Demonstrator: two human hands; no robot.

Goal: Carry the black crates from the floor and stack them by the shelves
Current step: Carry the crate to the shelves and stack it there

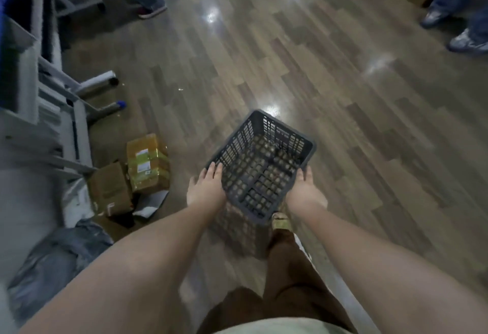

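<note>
Both hands grip one black crate [260,167] by its near corners, the left hand [205,188] on its left side and the right hand [303,191] on its right, holding it empty and tilted above the wooden floor [343,96]. Cardboard boxes [132,175] lie on the floor to the left, beside grey shelves [52,91].

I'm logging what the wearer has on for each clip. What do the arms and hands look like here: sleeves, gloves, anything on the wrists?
Both arms are bare from the bottom of the frame down to the fingers: no sleeves in view. The left hand and right hand wear no gloves, and no watch, band or ring shows on them, though the picture is somewhat blurred.
</note>
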